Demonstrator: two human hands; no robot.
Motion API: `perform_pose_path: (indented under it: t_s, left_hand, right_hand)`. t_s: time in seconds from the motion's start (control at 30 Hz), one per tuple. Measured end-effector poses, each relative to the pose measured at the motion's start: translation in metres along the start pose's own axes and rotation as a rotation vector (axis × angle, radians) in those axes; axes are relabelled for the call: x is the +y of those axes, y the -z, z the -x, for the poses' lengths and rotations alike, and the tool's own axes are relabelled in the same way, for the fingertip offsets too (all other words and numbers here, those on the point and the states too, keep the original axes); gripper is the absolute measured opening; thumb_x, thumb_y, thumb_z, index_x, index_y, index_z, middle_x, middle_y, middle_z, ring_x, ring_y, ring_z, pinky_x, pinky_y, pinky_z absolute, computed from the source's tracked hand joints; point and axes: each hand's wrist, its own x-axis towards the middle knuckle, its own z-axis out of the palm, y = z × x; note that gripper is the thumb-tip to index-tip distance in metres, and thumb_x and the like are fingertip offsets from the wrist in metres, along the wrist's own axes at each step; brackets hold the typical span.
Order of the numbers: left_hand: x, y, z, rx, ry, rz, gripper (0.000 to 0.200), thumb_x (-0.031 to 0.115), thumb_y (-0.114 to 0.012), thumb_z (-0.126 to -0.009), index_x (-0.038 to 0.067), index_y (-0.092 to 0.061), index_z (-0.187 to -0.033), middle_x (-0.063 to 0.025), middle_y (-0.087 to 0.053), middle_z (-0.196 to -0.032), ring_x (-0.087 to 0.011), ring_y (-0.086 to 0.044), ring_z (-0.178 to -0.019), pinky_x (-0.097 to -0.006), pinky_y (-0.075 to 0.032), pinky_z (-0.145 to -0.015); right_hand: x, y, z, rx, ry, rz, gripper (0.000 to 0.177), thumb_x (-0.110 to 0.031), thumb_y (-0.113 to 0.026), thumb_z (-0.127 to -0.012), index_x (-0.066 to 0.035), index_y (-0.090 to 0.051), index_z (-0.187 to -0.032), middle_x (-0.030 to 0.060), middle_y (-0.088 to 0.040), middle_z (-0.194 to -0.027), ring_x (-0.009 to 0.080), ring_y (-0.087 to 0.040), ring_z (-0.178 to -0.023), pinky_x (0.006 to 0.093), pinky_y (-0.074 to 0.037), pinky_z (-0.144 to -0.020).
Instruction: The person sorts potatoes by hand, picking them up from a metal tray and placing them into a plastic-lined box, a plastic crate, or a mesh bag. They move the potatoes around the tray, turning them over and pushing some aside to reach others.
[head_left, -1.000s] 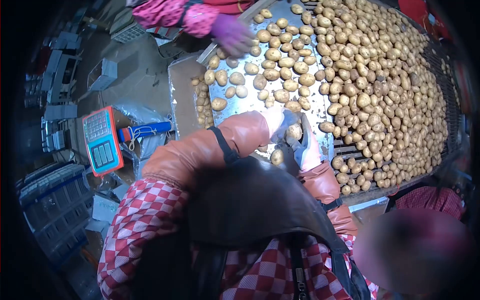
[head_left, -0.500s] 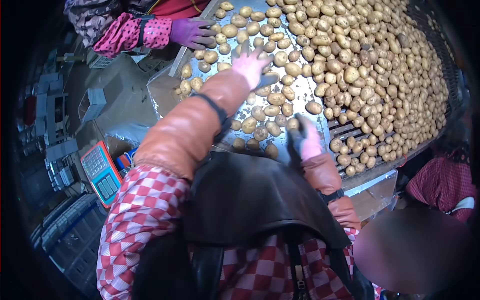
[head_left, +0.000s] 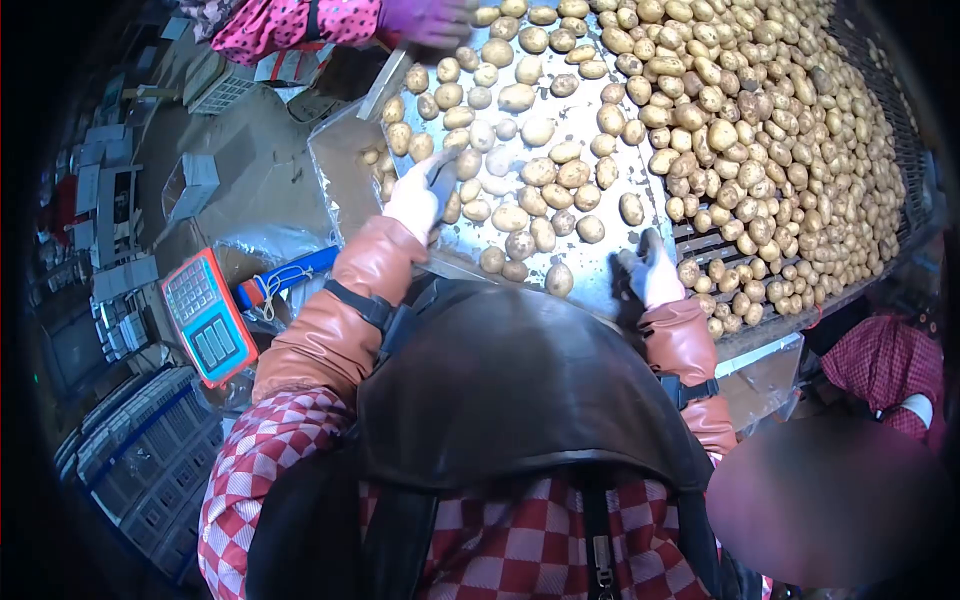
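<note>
Potatoes (head_left: 573, 174) lie scattered over a sloping metal tray (head_left: 600, 262). At the tray's left side is my left hand (head_left: 418, 198), in a pale glove with dark fingers; its fingers are stretched out beside several potatoes, and I see none in its grasp. A few potatoes (head_left: 497, 185) just right of it look smeared by motion. My right hand (head_left: 652, 272), gloved alike, rests at the tray's lower right edge. Its thumb and fingers are apart with nothing between them. Nearest to it is a single potato (head_left: 631, 209).
A large potato heap (head_left: 760, 130) covers a slatted rack (head_left: 697, 246) on the right. Another person's purple-gloved hand (head_left: 430, 20) reaches in at the top left. Below the tray's left side are a cardboard box (head_left: 345, 150) with potatoes and an orange-rimmed scale (head_left: 210, 318).
My left hand has drawn back from the middle of the potatoes to the tray's left side. The right hand has come away from a potato, toward the lower right. Several potatoes have shifted.
</note>
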Motion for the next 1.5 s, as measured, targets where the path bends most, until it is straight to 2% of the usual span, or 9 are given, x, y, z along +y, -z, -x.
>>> perform_pose_path:
  t_s: [0.07,0.23,0.4,0.5,0.73,0.83,0.93,1.23,1.5]
  left_hand:
    - [0.023,-0.015,0.005,0.103,-0.017,-0.274,0.034,0.018,-0.057,-0.099,0.007,-0.062,-0.131,-0.016,-0.071,-0.113,-0.0328,-0.066,-0.11,-0.0369,-0.05,-0.098]
    - [-0.012,-0.056,0.019,-0.342,-0.499,-0.88,0.042,0.018,-0.048,-0.097,0.014,-0.049,-0.139,-0.0194,-0.057,-0.13,-0.0398,-0.062,-0.109,-0.0438,-0.05,-0.094]
    - [-0.019,-0.064,0.006,-0.387,-0.403,-0.906,0.045,0.022,-0.053,-0.097,0.012,-0.048,-0.141,-0.0199,-0.062,-0.126,-0.0408,-0.062,-0.11,-0.0439,-0.05,-0.094]
    - [0.026,-0.055,0.025,-0.182,0.104,-0.659,0.069,0.053,-0.062,-0.091,0.014,-0.048,-0.145,-0.021,-0.067,-0.121,-0.0372,-0.066,-0.108,-0.0407,-0.052,-0.092]
    - [0.158,-0.097,0.015,-0.578,0.281,-0.479,0.047,0.041,-0.063,-0.09,0.009,-0.064,-0.126,-0.0144,-0.067,-0.094,-0.0261,-0.066,-0.082,-0.0384,-0.053,-0.07]
    - [0.06,-0.13,-0.038,-0.077,-0.901,-0.827,0.05,0.027,-0.068,-0.082,0.013,-0.061,-0.129,-0.0169,-0.065,-0.114,-0.0411,-0.061,-0.105,-0.0495,-0.051,-0.091]
    - [0.011,-0.1,-0.025,-0.235,-1.165,-1.091,0.043,0.032,-0.068,-0.086,0.011,-0.064,-0.123,-0.0169,-0.065,-0.115,-0.0379,-0.062,-0.105,-0.0445,-0.051,-0.094]
    - [0.07,-0.078,-0.057,0.005,-0.291,-1.04,0.042,0.041,-0.071,-0.085,0.018,-0.07,-0.12,-0.0199,-0.064,-0.117,-0.0357,-0.064,-0.107,-0.0454,-0.052,-0.093]
    - [0.067,-0.102,-0.137,-0.161,-0.176,-1.182,0.052,0.02,-0.065,-0.084,0.016,-0.06,-0.135,-0.0228,-0.063,-0.128,-0.0358,-0.06,-0.122,-0.0439,-0.048,-0.104]
  right_hand:
    - [0.018,-0.024,-0.014,-0.114,0.114,0.016,0.086,-0.02,-0.068,-0.088,0.007,-0.02,-0.154,0.0088,-0.064,-0.065,0.0198,-0.061,-0.049,0.0328,-0.048,-0.046]
    - [-0.034,-0.064,-0.015,-0.007,0.216,0.481,0.094,-0.038,-0.075,-0.081,0.007,-0.031,-0.15,0.0331,-0.052,-0.136,0.0418,-0.051,-0.128,0.0464,-0.039,-0.109]
    - [-0.041,-0.043,0.012,0.104,0.403,0.772,0.072,-0.041,-0.071,-0.086,-0.004,-0.049,-0.144,0.022,-0.064,-0.127,0.0336,-0.059,-0.12,0.0436,-0.049,-0.099]
    - [0.024,-0.05,-0.014,-0.062,0.26,-0.076,0.066,-0.034,-0.067,-0.094,-0.008,-0.043,-0.149,0.0162,-0.063,-0.127,0.0287,-0.061,-0.117,0.04,-0.056,-0.085]
    - [0.015,-0.05,0.018,-0.421,0.272,-1.053,0.049,-0.028,-0.06,-0.098,-0.007,-0.046,-0.14,0.0113,-0.061,-0.109,0.0198,-0.064,-0.084,0.0237,-0.051,-0.056]
    - [0.038,-0.038,0.023,-0.23,0.238,-1.081,0.036,-0.028,-0.058,-0.096,-0.007,-0.052,-0.124,0.0093,-0.059,-0.096,0.0181,-0.055,-0.067,0.0261,-0.047,-0.055]
    - [0.052,-0.014,0.057,-0.086,0.246,-1.118,0.024,-0.027,-0.058,-0.092,-0.008,-0.056,-0.106,0.0095,-0.058,-0.09,0.0204,-0.054,-0.066,0.0277,-0.043,-0.051]
    - [0.099,0.001,0.081,0.078,0.331,-0.913,0.04,0.006,-0.054,-0.089,-0.004,-0.052,-0.127,0.0076,-0.063,-0.1,0.0139,-0.059,-0.073,0.0236,-0.047,-0.057]
    - [0.072,-0.012,0.067,-0.19,0.463,-1.497,0.079,-0.061,-0.053,-0.097,0.002,-0.044,-0.144,0.0155,-0.054,-0.135,0.0284,-0.052,-0.123,0.0449,-0.05,-0.102]
